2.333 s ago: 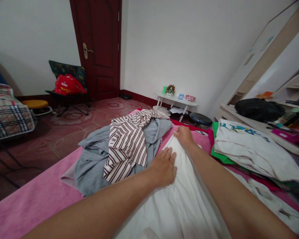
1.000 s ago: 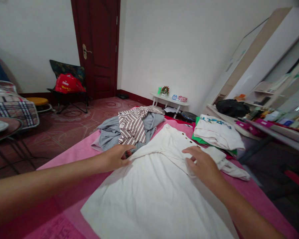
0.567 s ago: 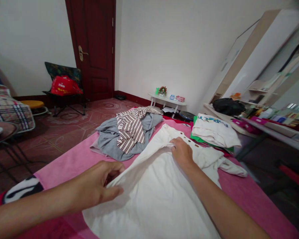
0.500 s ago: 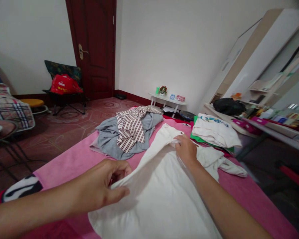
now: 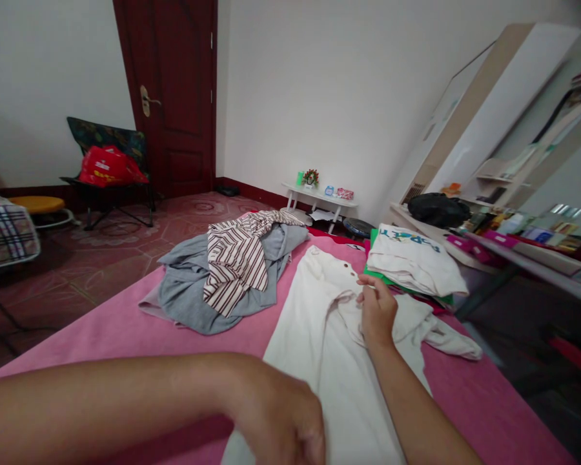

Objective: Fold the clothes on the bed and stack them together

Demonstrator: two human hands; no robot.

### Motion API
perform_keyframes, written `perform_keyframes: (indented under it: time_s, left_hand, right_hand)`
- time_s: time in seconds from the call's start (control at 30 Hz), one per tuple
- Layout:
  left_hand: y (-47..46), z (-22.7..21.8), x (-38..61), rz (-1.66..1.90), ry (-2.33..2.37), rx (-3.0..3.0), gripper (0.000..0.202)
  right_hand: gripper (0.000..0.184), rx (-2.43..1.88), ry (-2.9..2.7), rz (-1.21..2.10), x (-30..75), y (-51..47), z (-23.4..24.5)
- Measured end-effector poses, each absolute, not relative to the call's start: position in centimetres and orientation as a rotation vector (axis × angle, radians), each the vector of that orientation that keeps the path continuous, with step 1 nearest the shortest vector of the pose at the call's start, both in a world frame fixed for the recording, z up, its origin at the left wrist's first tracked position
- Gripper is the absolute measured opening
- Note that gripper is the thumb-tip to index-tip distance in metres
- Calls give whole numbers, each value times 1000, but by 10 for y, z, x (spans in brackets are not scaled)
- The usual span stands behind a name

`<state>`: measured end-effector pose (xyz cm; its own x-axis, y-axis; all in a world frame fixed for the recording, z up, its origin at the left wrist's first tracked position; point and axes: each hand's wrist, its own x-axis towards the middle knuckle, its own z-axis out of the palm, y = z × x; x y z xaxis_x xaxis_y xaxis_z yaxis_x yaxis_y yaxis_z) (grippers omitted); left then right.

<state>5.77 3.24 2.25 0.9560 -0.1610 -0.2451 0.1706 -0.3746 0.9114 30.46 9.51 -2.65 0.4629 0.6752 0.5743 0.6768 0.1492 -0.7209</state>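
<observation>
I count two hands, my left hand point(image 5: 281, 420) and my right hand point(image 5: 378, 310). On the one bed point(image 5: 116, 329) lie three loose pieces: one white garment point(image 5: 319, 323), one gray garment point(image 5: 188, 290) and one striped shirt point(image 5: 235, 258). The one folded pile shows two pieces, a printed tee point(image 5: 411, 258) over a green garment point(image 5: 375, 266). Beyond stand one door point(image 5: 174, 97), one chair point(image 5: 106, 135), one red bag point(image 5: 107, 168), one small table point(image 5: 319, 194) and one black bag point(image 5: 436, 208).

The white shirt point(image 5: 314, 336) is soft, matt cloth with creases. The pink cover point(image 5: 101, 336) looks fuzzy. The door point(image 5: 179, 97) is shiny dark wood.
</observation>
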Motion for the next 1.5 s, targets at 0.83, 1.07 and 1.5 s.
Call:
perform_keyframes:
  time_s: [0.83, 1.07, 1.5]
  left_hand:
    - [150, -37, 117, 779, 1208, 2662, 20]
    - [150, -39, 117, 765, 1186, 2702, 25]
    - [153, -46, 119, 644, 1167, 2712, 49]
  right_hand:
    - [4, -2147, -1614, 579, 323, 171, -1]
    - [16, -2332, -1675, 122, 340, 213, 31]
    - [16, -2230, -1747, 10, 278, 276, -22]
